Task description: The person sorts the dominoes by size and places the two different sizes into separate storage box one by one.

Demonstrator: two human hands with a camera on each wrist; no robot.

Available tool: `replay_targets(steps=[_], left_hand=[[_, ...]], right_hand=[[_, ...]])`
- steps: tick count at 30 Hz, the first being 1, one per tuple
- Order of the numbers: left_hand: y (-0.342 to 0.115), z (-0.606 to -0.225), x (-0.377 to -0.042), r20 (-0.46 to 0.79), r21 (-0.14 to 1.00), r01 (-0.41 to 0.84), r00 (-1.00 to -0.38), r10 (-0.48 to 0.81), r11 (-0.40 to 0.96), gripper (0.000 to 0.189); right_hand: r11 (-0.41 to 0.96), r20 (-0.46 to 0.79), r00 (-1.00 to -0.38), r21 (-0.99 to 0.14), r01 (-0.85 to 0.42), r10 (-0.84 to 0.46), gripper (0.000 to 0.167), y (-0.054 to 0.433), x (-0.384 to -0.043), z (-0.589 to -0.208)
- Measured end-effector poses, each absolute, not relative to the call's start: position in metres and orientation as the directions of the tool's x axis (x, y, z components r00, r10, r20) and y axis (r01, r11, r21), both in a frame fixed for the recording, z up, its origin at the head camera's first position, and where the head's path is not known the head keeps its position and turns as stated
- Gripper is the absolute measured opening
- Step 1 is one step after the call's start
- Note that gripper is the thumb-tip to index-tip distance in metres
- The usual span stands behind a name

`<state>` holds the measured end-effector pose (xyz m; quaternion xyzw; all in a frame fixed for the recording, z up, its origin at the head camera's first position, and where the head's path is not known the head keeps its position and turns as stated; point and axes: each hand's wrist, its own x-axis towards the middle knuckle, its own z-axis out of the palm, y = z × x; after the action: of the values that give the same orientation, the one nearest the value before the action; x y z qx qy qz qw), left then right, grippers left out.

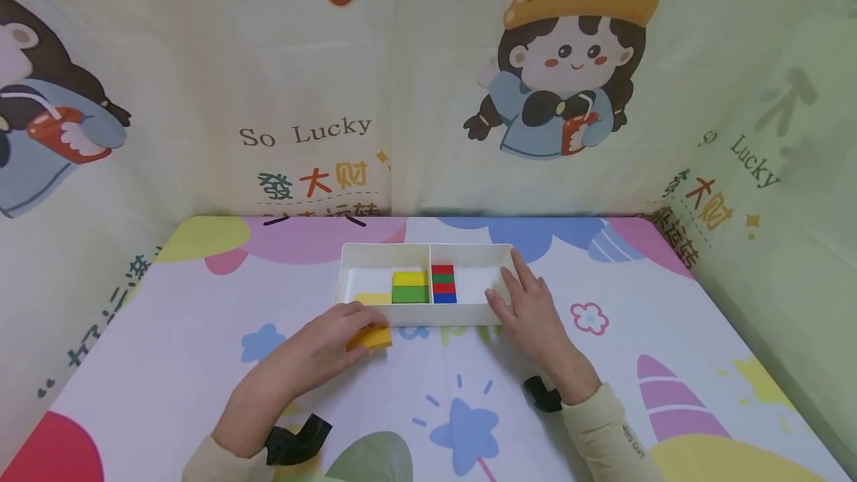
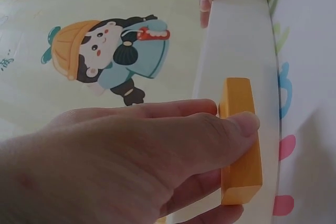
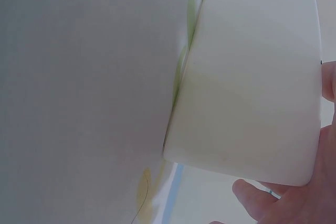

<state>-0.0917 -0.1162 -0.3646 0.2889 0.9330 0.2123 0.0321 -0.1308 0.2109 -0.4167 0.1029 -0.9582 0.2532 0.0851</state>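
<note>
A shallow white two-compartment box (image 1: 469, 315) lies across the middle of the table. In front of its left end, my left hand (image 1: 311, 348) pinches an orange-yellow block (image 2: 242, 150) between thumb and fingers. My right hand (image 1: 538, 318) holds the box's right front corner, with some fingers over the rim and others outside the end wall. Inside the left compartment are a yellow block (image 1: 410, 279), a green block (image 1: 410, 294) and a pale yellow block (image 1: 373, 298), partly hidden by the front wall. Small red, green and blue blocks (image 1: 444, 288) form a column beside the divider.
A patterned cloth (image 1: 375, 393) with coloured shapes covers the table. Printed curtains (image 1: 428, 95) enclose the back and both sides. Black straps (image 1: 297, 441) sit at both wrists.
</note>
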Motion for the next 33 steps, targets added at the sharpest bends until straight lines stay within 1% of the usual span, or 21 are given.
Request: replay_targets(steps=[11,16,22,26,28,33], left_hand=[[-0.11,-0.36,-0.096,0.102,0.401,0.561,-0.813,0.573,0.724,0.038],[-0.107,-0.35,-0.101,0.13,0.398,0.584,-0.799,0.587,0.707,0.037],[-0.103,-0.337,-0.112,0.131,0.418,0.585,-0.796,0.592,0.695,0.037],[-0.101,-0.331,-0.122,0.144,0.404,0.591,-0.795,0.59,0.698,0.038],[-0.1,-0.33,-0.128,0.156,0.378,0.594,-0.797,0.584,0.71,0.038],[-0.099,-0.333,-0.146,0.142,0.331,0.587,-0.805,0.576,0.739,0.036]], right_hand=[[0.857,0.231,-0.961,-0.452,-0.247,-0.155,0.063,0.211,-0.131,-0.416],[0.855,0.232,-0.96,-0.456,-0.247,-0.153,0.063,0.211,-0.131,-0.416],[0.852,0.234,-0.959,-0.459,-0.252,-0.158,0.064,0.212,-0.131,-0.418],[0.851,0.234,-0.959,-0.461,-0.254,-0.159,0.064,0.212,-0.131,-0.417],[0.85,0.233,-0.96,-0.463,-0.252,-0.157,0.064,0.212,-0.131,-0.417],[0.85,0.227,-0.961,-0.463,-0.25,-0.159,0.064,0.213,-0.131,-0.417]])
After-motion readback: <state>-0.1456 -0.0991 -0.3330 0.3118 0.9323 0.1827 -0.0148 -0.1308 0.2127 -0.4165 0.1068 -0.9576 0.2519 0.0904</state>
